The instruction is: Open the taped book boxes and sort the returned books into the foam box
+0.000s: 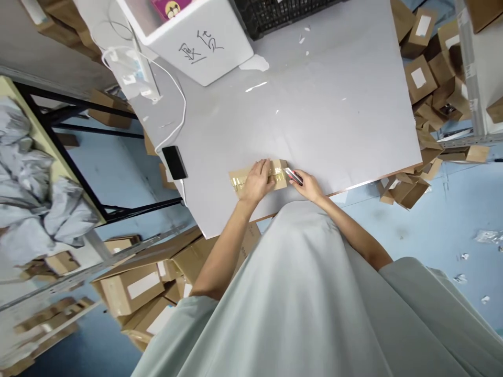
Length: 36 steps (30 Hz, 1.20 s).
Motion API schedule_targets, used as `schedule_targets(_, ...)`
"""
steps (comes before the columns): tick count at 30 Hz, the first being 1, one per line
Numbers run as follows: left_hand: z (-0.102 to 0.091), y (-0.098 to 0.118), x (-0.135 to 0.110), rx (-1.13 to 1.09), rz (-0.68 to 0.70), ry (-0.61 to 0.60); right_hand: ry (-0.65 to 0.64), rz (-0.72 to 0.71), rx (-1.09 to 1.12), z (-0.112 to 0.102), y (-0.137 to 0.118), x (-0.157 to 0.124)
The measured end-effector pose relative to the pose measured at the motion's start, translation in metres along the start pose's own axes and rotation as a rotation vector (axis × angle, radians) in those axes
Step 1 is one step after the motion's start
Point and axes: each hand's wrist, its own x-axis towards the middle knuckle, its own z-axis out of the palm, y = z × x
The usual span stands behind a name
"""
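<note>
A small flat cardboard box (239, 178), sealed with clear tape, lies near the front edge of the white table (322, 120). My left hand (257, 180) rests flat on top of the box with fingers stretched out, pressing it down. My right hand (310, 186) is closed round a small pink and silver cutter (294, 176), whose tip sits at the right end of the box.
A black phone (175, 162) lies left of the box, on a white cable (178, 112). A white foam box (196, 36) and a black crate (275, 15) stand at the back. Many cardboard boxes (428, 78) are piled on the floor on both sides.
</note>
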Motion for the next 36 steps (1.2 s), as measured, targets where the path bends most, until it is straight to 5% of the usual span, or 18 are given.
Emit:
schedule_targets(8, 0.027, -0.004, -0.017, -0.023, -0.063, 0.069, 0.001, 0.004, -0.019, 0.013, 0.001, 0.012)
schedule_targets(27, 0.022, 0.008, -0.015, -0.052, -0.153, 0.067, -0.133, -0.056, -0.213, -0.010, -0.011, 0.027)
schedule_targets(36, 0.024, 0.009, -0.018, -0.058, -0.152, 0.069, -0.263, -0.088, -0.324, -0.029, -0.010, 0.008)
